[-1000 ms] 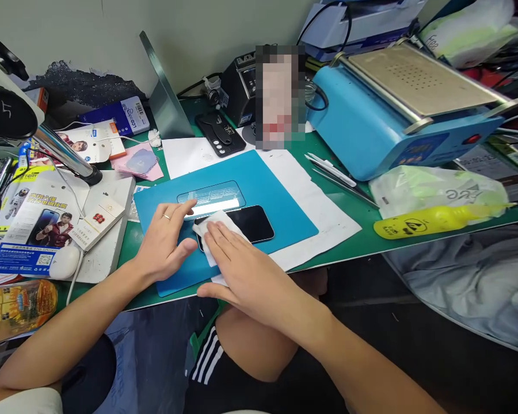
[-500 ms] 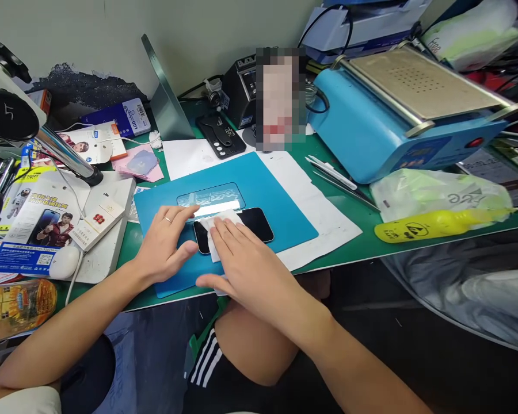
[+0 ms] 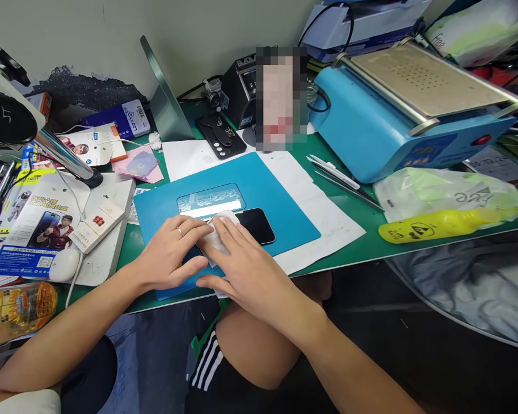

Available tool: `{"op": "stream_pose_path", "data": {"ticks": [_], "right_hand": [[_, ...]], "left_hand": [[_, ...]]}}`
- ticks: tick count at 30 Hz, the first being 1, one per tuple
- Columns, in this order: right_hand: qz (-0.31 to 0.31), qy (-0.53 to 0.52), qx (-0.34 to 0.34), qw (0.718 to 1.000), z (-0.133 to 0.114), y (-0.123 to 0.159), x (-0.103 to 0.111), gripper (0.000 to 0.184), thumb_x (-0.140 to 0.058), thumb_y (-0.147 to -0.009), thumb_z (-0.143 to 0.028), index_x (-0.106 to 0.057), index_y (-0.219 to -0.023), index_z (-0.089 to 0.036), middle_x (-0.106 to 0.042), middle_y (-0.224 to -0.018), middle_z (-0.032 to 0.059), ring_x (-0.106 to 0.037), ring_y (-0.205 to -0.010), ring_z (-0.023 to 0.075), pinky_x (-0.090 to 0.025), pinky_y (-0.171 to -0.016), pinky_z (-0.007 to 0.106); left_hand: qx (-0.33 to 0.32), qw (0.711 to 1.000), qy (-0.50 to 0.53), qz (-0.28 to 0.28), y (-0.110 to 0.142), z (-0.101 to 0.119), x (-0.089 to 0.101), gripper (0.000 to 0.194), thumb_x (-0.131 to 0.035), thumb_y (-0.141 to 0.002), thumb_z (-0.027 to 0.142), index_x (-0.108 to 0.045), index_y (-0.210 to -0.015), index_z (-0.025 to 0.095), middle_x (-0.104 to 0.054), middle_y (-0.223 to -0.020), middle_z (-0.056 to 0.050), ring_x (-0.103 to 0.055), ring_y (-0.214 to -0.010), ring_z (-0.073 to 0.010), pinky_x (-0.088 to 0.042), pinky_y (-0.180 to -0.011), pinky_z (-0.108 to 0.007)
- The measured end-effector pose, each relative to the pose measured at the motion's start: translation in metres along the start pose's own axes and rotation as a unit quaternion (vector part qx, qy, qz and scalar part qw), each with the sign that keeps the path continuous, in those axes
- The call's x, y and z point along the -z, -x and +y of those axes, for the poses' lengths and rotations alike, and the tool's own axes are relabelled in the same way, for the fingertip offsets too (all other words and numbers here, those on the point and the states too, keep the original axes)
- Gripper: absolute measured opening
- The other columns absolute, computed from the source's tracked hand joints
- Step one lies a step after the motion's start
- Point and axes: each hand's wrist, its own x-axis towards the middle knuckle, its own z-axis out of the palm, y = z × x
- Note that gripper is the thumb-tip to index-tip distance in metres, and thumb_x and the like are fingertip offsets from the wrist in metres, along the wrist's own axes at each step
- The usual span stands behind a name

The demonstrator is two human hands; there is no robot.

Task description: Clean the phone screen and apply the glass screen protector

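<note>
A phone with a black screen (image 3: pixel 259 226) lies face up on a blue work mat (image 3: pixel 280 198). My right hand (image 3: pixel 250 267) presses a folded white wipe (image 3: pixel 218 237) onto the screen, its fingers side by side over the wipe and the thumb held apart. My left hand (image 3: pixel 172 253) covers the phone's left end, fingers stretched out and thumb apart, the fingertips at the wipe's left edge. Whether they touch the wipe or the phone, I cannot tell. Just behind the phone lies a clear, dark-edged screen protector (image 3: pixel 211 196).
A blue machine with a perforated metal plate (image 3: pixel 362 126) stands at the right, near tweezers (image 3: pixel 349 190) and a yellow bottle (image 3: pixel 431 226). Behind the mat are a black phone case (image 3: pixel 220 135) and a propped panel (image 3: pixel 166 98). A stand's metal post (image 3: pixel 69 152) rises at left among boxes.
My left hand has moved right and slightly down, over the phone's left end and up to the wipe. My right hand stays pressed on the wipe, barely shifted.
</note>
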Motion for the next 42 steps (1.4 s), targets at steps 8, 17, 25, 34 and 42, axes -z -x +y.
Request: {"op": "stream_pose_path", "data": {"ticks": [8,17,25,34,42], "right_hand": [[0.004,0.018,0.022,1.000,-0.002,0.017,0.012,0.085,-0.034,-0.103,-0.067,-0.051,-0.154,-0.002,-0.039,-0.164,0.0268,-0.039,-0.154,0.0420,-0.045,-0.119,0.062],[0.003,0.015,0.012,1.000,0.001,0.003,-0.007,0.094,-0.035,-0.103,-0.069,-0.044,-0.154,0.009,-0.039,-0.164,0.0302,-0.039,-0.155,0.0400,-0.041,-0.124,0.055],[-0.022,0.028,0.009,0.999,0.002,0.001,-0.015,0.103,-0.035,-0.098,-0.075,-0.036,-0.159,0.008,-0.028,-0.168,0.0327,-0.030,-0.158,0.0432,-0.036,-0.126,0.057],[-0.006,0.023,0.033,0.999,-0.009,0.013,-0.012,0.103,-0.038,-0.099,-0.075,-0.039,-0.157,0.009,-0.034,-0.165,0.0325,-0.037,-0.155,0.0433,-0.041,-0.124,0.055],[0.008,0.060,-0.015,0.998,-0.024,-0.009,-0.013,0.097,-0.049,-0.098,-0.070,-0.047,-0.152,0.010,-0.042,-0.161,0.0336,-0.041,-0.153,0.0434,-0.040,-0.124,0.055]], "left_hand": [[-0.009,0.998,-0.068,-0.002,0.002,0.000,-0.001,0.062,-0.027,-0.111,0.058,-0.068,-0.130,0.014,-0.070,-0.128,-0.016,-0.058,-0.120,-0.0341,-0.042,-0.100,-0.051],[-0.004,0.998,-0.052,0.031,0.002,0.002,0.000,0.046,-0.039,-0.111,0.047,-0.068,-0.126,0.014,-0.072,-0.124,-0.013,-0.060,-0.117,-0.0309,-0.041,-0.101,-0.048],[0.031,0.994,-0.013,0.106,0.002,0.002,0.000,0.032,-0.037,-0.111,0.035,-0.061,-0.115,0.014,-0.071,-0.111,-0.013,-0.059,-0.099,-0.0251,-0.047,-0.091,-0.042],[0.027,0.996,-0.002,0.088,0.002,0.004,0.002,0.024,-0.039,-0.108,0.029,-0.058,-0.117,0.018,-0.070,-0.113,-0.011,-0.059,-0.098,-0.0241,-0.048,-0.089,-0.042],[0.080,0.987,0.034,0.138,0.003,-0.001,-0.001,0.017,-0.039,-0.090,0.014,-0.048,-0.102,0.022,-0.066,-0.106,-0.008,-0.058,-0.096,-0.0236,-0.049,-0.086,-0.040]]}}
